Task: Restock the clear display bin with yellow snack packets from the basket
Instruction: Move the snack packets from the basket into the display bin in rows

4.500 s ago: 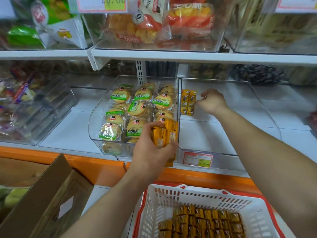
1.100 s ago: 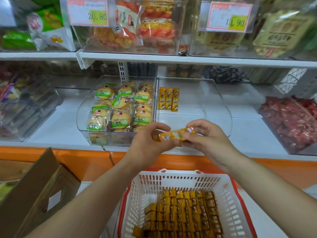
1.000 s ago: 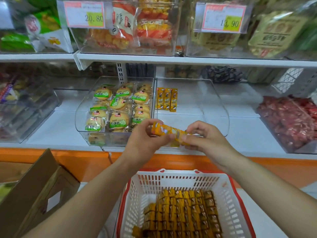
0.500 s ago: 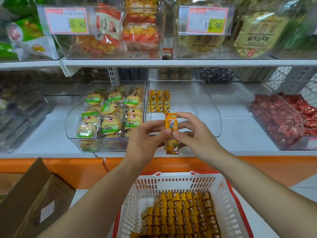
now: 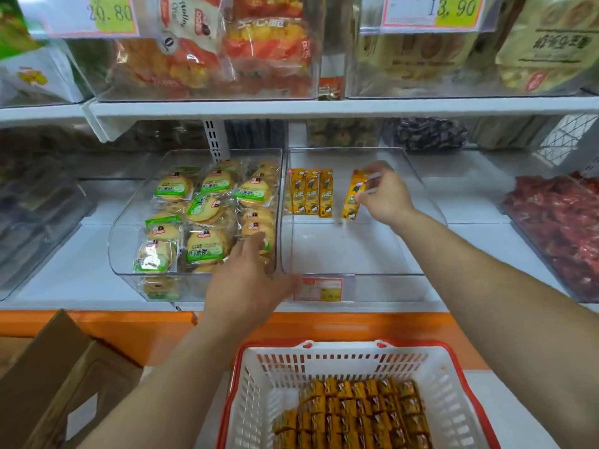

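Note:
A clear display bin (image 5: 350, 254) stands on the lower shelf with three yellow snack packets (image 5: 311, 192) lined up at its back left. My right hand (image 5: 384, 196) is deep inside the bin and pinches a fourth yellow packet (image 5: 354, 197), held upright a little to the right of that row. My left hand (image 5: 249, 280) hovers in front of the bin's front left corner with straight fingers and holds nothing. A white basket with a red rim (image 5: 269, 377) sits below, holding several yellow packets (image 5: 353, 413).
A clear bin of green-labelled round cakes (image 5: 201, 215) stands directly left of the display bin. A bin of red wrapped sweets (image 5: 557, 228) is on the right. A brown cardboard box (image 5: 55, 384) sits low on the left. An upper shelf (image 5: 291, 106) overhangs the bins.
Both hands held one packet in front of the bin; now my right hand has carried it into the bin, beside the row. My left hand has let go and stays at the front.

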`<state>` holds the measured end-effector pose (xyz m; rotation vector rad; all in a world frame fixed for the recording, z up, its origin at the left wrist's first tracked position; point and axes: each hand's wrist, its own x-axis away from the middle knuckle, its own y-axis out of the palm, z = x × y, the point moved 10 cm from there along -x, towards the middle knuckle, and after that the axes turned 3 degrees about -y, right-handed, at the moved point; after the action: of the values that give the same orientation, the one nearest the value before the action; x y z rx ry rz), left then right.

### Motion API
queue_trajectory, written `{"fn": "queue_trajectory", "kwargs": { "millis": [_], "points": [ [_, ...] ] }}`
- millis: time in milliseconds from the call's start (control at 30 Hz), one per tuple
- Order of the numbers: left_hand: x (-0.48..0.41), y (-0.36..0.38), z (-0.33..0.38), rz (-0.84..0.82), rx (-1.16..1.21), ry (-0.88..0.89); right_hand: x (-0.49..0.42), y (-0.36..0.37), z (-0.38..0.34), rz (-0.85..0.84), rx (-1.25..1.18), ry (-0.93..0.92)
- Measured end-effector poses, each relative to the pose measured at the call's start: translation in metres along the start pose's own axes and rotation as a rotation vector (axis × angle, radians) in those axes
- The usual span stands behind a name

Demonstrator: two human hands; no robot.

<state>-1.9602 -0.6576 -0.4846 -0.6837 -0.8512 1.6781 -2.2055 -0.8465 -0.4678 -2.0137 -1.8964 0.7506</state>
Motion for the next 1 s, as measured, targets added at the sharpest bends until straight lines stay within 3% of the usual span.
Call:
{"fn": "queue_trajectory", "kwargs": {
  "millis": [100, 600, 867, 1000],
  "points": [
    [-0.001, 0.01, 0.005, -0.001, -0.117, 0.045, -0.032, 0.013, 0.011, 0.016, 0.11, 0.006],
    [-0.004, 0.008, 0.003, 0.019, -0.044, 0.031, -0.061, 0.045, 0.025, -0.085, 0.314, 0.037],
    [0.021, -0.033, 0.026, 0.124, 0.079, 0.139, 0.034, -0.001, -0.046, -0.109, 0.199, -0.176],
    [0.055, -0.016, 0.024, -0.004, 0.131, 0.158, 0.122, -0.024, -0.085, -0.216, 0.138, -0.3]
  ]
}}
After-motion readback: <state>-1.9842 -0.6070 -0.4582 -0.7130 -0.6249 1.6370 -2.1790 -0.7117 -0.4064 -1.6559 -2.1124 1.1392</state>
